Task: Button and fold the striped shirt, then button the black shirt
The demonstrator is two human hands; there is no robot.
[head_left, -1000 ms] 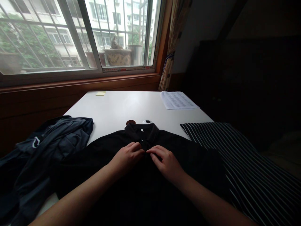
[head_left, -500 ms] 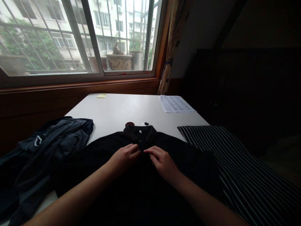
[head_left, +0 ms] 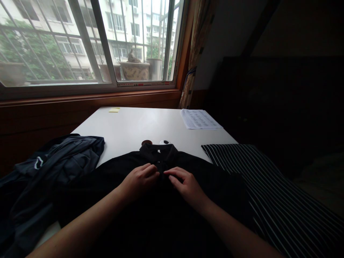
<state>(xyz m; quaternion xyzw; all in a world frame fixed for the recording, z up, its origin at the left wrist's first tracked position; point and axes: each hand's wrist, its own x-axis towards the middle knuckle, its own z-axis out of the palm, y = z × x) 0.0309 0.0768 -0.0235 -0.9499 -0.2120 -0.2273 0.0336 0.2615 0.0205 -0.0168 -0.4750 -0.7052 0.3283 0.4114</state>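
Note:
A black collared shirt (head_left: 188, 161) lies front up on the white table, its collar towards the window and a small pale button showing below the collar. My left hand (head_left: 141, 177) is closed at the shirt's front placket, fingers curled and their tips pressed into the dark cloth. From the other side, my right hand (head_left: 185, 182) pinches at the same placket, index finger stretched to its edge and thumb just below. The two sets of fingertips are a small gap apart. Dark cloth hides exactly what lies between them.
A crumpled dark blue garment (head_left: 77, 154) lies on the left, and black-and-white striped cloth (head_left: 242, 161) on the right. Beyond the collar are a brown round object (head_left: 146, 142) and a white round one (head_left: 165, 142). Farther back are printed sheets (head_left: 200, 119) and a yellow note (head_left: 114, 110).
The view has shifted slightly. My right thumb shows a little more apart from the index finger; both hands stay at the placket, and the shirt lies as before.

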